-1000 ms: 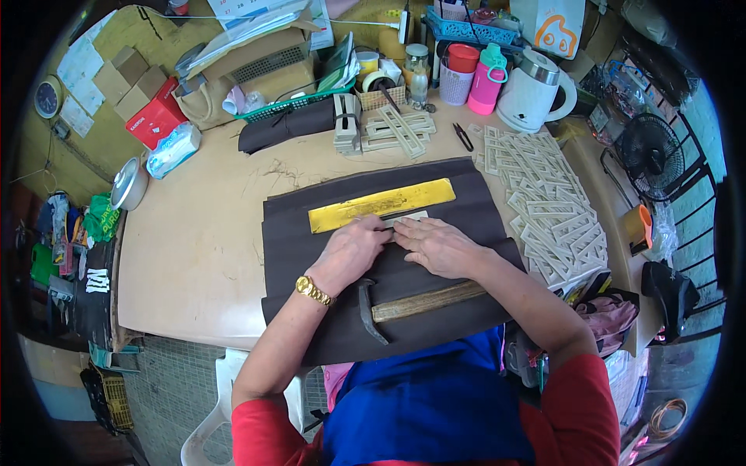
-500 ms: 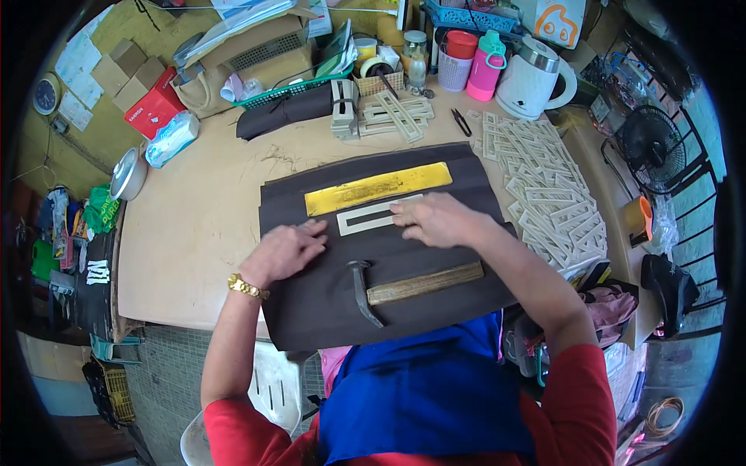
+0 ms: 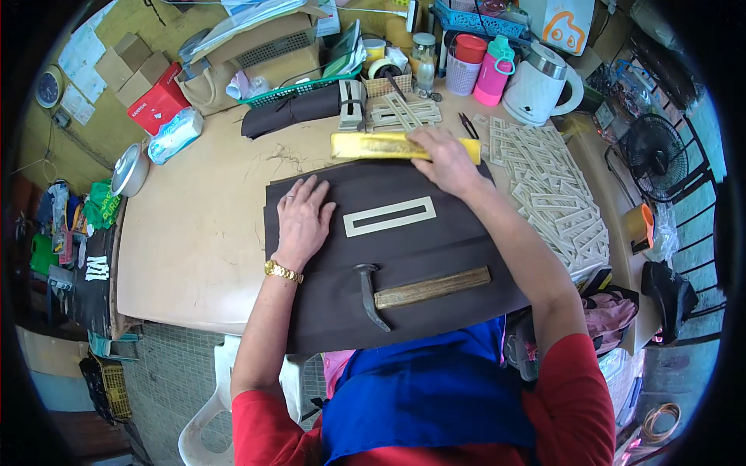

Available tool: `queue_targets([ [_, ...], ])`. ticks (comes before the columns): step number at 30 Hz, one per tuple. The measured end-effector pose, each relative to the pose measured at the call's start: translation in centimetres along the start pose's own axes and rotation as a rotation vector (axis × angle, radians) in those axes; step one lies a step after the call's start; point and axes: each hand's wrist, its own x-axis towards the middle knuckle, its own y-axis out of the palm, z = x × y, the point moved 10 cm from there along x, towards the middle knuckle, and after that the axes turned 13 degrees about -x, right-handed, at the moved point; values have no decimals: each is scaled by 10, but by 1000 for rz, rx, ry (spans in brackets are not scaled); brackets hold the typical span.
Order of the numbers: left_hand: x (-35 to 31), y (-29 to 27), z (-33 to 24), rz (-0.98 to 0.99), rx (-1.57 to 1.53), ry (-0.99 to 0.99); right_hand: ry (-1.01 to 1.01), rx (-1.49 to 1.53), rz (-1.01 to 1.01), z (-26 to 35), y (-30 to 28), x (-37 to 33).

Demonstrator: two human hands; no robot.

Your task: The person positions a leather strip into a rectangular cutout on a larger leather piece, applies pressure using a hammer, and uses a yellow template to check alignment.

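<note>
Against the far edge of a dark sheet [image 3: 326, 311], my right hand [image 3: 447, 161] grips a flat yellow strip [image 3: 365, 146] near its right end. The strip's face looks smudged and partly blurred. My left hand [image 3: 301, 221], with a gold watch at the wrist, rests with fingers spread on the sheet's left part. Between the hands lies a cream rectangular frame [image 3: 361, 226] with a long slot, touched by neither hand. Nearer to me on the sheet is a hammer [image 3: 432, 288] with a wooden handle, its dark metal head to the left.
Many cream slotted frames [image 3: 556, 194] are heaped at the right, and a smaller stack [image 3: 388, 115] lies behind the strip. Small dark snips [image 3: 468, 124] lie near the heap. A white kettle [image 3: 536, 87], bottles and a green basket [image 3: 299, 89] line the back. A rolled dark cloth [image 3: 287, 113] is there too.
My right hand has left the slotted frame and taken hold of the yellow strip, shifting it away from me to the sheet's far edge. My left hand has moved farther up the sheet.
</note>
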Motion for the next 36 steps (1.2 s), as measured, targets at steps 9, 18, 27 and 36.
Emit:
queue_targets([
  [9,-1,19,-2,-40,-147,79,-163,-34,106,35,93,72],
  [18,-4,11,-2,-72,-283,98,-101,125,154,46,60,67],
  [27,-1,20,-12,-63,-272,123,132,10,122,-1,7,-58],
  [36,0,5,-22,-63,-179,102,105,-6,93,4,8,-59],
])
